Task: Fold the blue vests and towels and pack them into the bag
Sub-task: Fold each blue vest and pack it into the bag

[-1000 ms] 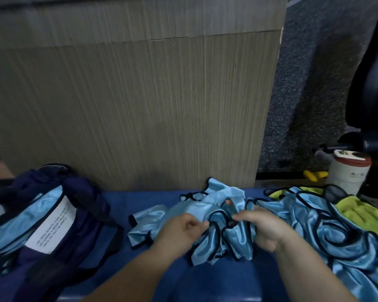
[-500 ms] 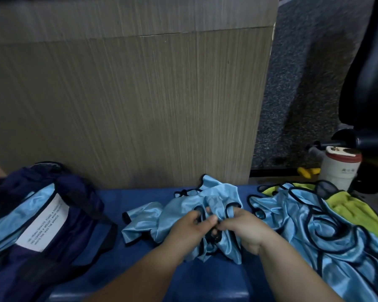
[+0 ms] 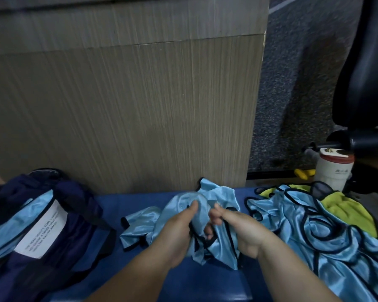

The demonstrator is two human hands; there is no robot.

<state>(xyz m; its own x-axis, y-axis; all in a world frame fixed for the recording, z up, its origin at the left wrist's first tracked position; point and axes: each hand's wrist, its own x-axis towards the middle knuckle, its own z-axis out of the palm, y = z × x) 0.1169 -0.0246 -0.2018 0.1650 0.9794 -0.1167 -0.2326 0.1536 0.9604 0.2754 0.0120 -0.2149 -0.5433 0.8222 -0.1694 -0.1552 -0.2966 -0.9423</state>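
A crumpled light-blue vest [image 3: 218, 197] with black trim lies bunched at the middle of the blue surface [image 3: 109, 203]. My left hand [image 3: 177, 232] grips a fold of it, thumb up against the cloth. My right hand [image 3: 238, 227] pinches the same vest just to the right, the two hands nearly touching. A heap of more light-blue vests [image 3: 327, 240] spreads to the right. The dark navy bag [image 3: 74, 214] sits at the left, open, with light-blue fabric and a white label [image 3: 42, 232] showing inside.
A yellow-green towel [image 3: 347, 212] lies partly under the vest heap at the right. Behind it stand a white canister with a red band [image 3: 333, 168] and a black office chair [image 3: 367, 83]. A wood-grain panel [image 3: 127, 105] rises right behind the surface.
My hands have drawn closer together and bunched the vest higher between them. The camera has tilted slightly, so everything sits a little lower in view.
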